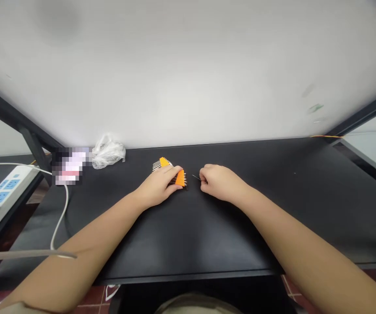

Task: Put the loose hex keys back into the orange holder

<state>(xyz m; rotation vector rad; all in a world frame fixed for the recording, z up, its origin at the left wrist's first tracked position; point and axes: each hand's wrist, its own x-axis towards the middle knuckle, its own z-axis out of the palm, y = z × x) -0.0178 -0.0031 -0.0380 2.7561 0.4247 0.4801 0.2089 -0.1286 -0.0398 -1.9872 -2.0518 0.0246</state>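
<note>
Near the middle of the black table [188, 235], my left hand [158, 186] is closed around what looks like a hex key set [180, 178] with orange plastic holders. Dark and silvery rods stick out of it on the far left side, and short tips show on its right. Part of the set is hidden under my fingers. A little to the right, my right hand [220, 181] is closed in a pinch on a thin hex key [195, 176]. Its slim end points left toward the set, with a gap between them; the rest is covered by my fingers.
A crumpled clear plastic bag [108, 151] lies at the back left, beside a blurred-out item [72, 165]. White cables [64, 209] cross the left side near my forearm. A power strip [3, 194] is further left. A pale wall [188, 78] rises behind the table.
</note>
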